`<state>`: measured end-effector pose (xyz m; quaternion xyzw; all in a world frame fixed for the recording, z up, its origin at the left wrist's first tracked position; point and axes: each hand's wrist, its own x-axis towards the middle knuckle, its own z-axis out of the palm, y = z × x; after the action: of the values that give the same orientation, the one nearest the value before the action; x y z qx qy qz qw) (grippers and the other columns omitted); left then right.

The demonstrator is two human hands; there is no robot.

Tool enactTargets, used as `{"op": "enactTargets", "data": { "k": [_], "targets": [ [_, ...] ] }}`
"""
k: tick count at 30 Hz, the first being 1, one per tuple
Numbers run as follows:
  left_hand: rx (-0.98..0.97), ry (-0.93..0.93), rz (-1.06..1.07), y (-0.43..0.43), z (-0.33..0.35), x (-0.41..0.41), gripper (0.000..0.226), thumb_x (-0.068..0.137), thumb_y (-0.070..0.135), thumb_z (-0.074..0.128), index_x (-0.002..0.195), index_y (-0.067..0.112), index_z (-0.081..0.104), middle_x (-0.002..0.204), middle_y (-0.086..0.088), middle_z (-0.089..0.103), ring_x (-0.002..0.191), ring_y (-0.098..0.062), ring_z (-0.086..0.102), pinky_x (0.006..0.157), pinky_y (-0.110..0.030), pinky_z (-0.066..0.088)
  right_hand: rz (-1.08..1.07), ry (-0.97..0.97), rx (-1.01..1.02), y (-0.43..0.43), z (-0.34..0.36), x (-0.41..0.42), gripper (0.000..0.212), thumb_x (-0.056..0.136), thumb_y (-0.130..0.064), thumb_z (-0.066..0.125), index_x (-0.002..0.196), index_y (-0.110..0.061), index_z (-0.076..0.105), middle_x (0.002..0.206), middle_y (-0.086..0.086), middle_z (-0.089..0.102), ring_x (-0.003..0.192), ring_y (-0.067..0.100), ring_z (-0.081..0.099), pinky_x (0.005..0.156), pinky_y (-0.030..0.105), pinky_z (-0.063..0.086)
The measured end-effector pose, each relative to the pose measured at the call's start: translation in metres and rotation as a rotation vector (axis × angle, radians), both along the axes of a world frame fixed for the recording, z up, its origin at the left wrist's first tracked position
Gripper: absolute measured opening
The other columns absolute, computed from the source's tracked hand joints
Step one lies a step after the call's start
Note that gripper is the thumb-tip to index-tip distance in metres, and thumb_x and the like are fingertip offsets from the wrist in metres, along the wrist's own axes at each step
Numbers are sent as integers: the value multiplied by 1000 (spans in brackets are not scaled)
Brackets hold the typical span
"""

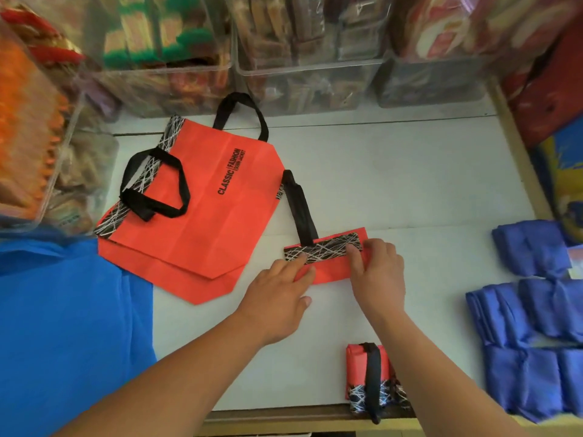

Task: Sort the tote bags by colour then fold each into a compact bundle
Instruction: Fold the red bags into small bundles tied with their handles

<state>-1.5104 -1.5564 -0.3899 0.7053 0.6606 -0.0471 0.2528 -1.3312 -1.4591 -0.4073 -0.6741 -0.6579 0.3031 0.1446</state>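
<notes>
The white desk [410, 184] carried a red bundle [358, 373] at its near edge and blue bundles [530, 342] along the right edge. Mid-desk, the left hand [277, 298] pressed flat-fingered on a strip-folded red tote [328, 269]. The right hand [377, 279] curled round its end. Flat red totes [195, 209] lay far left.

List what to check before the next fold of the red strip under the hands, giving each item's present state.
1. Folded red strip lying flat on the table: ok.
2. Left hand pressing its left end: ok.
3. Right hand gripping its right end: cannot tell.
4. Black handle tucked in: not ok, it sticks out beyond the strip.
5. Finished red bundle kept apart from the blue bundles: ok.
</notes>
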Motion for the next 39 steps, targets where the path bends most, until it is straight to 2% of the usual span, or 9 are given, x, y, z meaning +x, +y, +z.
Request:
{"op": "enactTargets", "data": {
  "k": [3,5,7,11,18,27,31,35,39],
  "targets": [
    [67,112,-86,9,-2,3,54,98,31,53,149,17,45,159,-10,34,137,-32,38,106,-45,39,-41,116,13,8,-12,7,29,97,-38,65,114,-15,62,113,2,59,105,29,53,85,36,42],
    [153,195,-241,18,-2,3,40,82,19,59,122,15,65,142,-13,51,126,-34,46,102,-44,40,-45,144,45,9,-18,7,28,95,-33,68,116,-16,62,114,0,60,103,29,54,86,36,43],
    [227,209,-374,23,-2,-2,21,78,16,63,97,18,72,149,-17,49,140,-39,39,116,-50,30,0,115,65,9,-24,3,37,96,-32,68,129,-17,60,118,-1,60,103,27,53,87,34,41],
    [118,124,-295,16,-6,-15,27,92,27,58,119,23,62,168,-15,21,157,-34,11,127,-50,-6,90,87,81,9,-32,-9,42,97,-35,67,136,-19,64,115,3,59,102,27,51,88,35,43],
    [147,-48,-310,-36,-15,-36,80,69,52,83,142,32,54,157,4,47,141,-19,46,117,-43,39,278,-85,329,-2,-46,-23,29,95,-48,57,106,-28,75,92,-3,58,79,26,51,69,39,43],
    [323,-244,-192,-72,-40,-56,60,81,22,79,138,18,61,147,0,58,128,-23,59,105,-39,51,293,-159,447,-24,-58,-49,35,92,-53,65,76,-22,60,78,0,54,72,30,49,67,37,31],
    [167,-364,-7,-51,-24,-60,42,90,49,55,123,27,68,117,1,70,108,-20,61,96,-36,48,239,-31,358,-30,-49,-54,31,88,-54,70,76,-26,70,79,-5,58,74,28,52,67,37,36],
    [86,-320,203,-33,-18,-50,43,95,61,53,108,20,60,92,-5,60,89,-27,58,75,-39,44,80,315,-85,-45,-19,-45,18,90,-51,70,77,-41,76,82,-17,69,89,10,64,79,30,48],
    [81,-342,377,-20,-27,-34,37,96,55,59,101,19,51,84,-3,55,82,-29,56,66,-38,38,-24,647,-332,-64,-1,-22,37,105,-51,47,112,-32,78,110,-23,74,111,-7,64,94,15,44]
  ]
}}
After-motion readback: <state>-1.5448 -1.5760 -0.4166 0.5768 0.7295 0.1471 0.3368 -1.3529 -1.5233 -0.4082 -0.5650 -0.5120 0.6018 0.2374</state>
